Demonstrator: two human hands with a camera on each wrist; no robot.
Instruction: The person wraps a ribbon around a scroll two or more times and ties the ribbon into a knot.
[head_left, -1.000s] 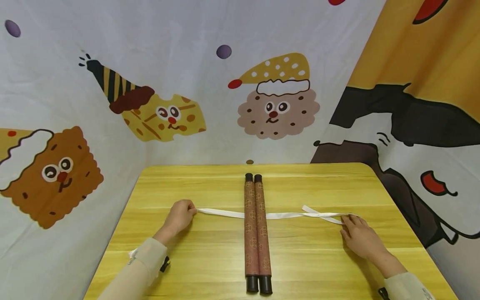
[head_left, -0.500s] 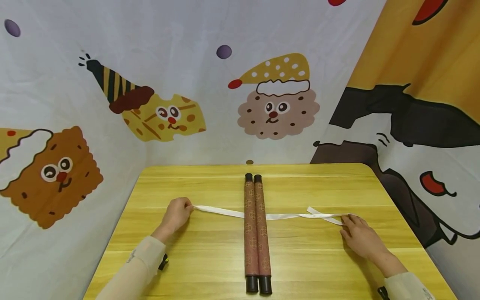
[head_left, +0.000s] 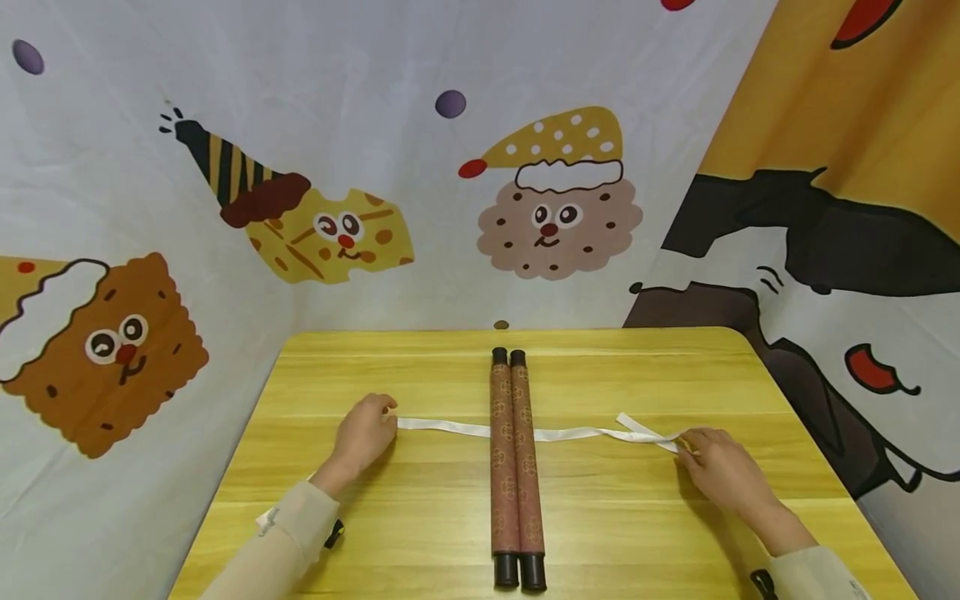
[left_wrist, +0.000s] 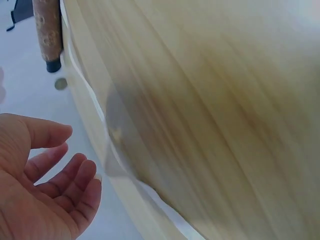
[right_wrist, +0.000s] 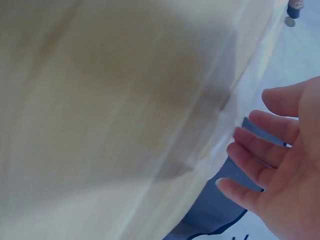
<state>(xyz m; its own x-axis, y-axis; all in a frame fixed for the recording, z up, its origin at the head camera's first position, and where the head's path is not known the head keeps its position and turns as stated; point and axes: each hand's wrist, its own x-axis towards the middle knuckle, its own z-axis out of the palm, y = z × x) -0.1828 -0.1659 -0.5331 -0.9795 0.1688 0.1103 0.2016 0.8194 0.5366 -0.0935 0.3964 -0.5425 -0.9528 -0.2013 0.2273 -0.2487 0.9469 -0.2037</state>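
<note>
Two brown patterned scroll rollers (head_left: pixel 516 467) with black end caps lie side by side, pointing away from me, mid-table. A white ribbon (head_left: pixel 570 434) runs crosswise beneath them to both sides. At its left end is my left hand (head_left: pixel 366 433); in the left wrist view the fingers are loosely bent, thumb apart, with the ribbon (left_wrist: pixel 162 202) lying past the fingertips. My right hand (head_left: pixel 723 471) is at the right end, where the ribbon crosses over itself. The right wrist view shows those fingers (right_wrist: pixel 257 145) spread and relaxed, fingertips right beside the blurred ribbon.
The wooden table (head_left: pixel 405 517) has rounded far corners. Directly behind it hangs a white curtain (head_left: pixel 360 83) printed with cartoon biscuits and cheese, yellow and black at the right.
My left hand has let go of the ribbon's left end, which now lies lower and slacker. The right hand has shifted slightly left and released its end. The rollers have stayed put.
</note>
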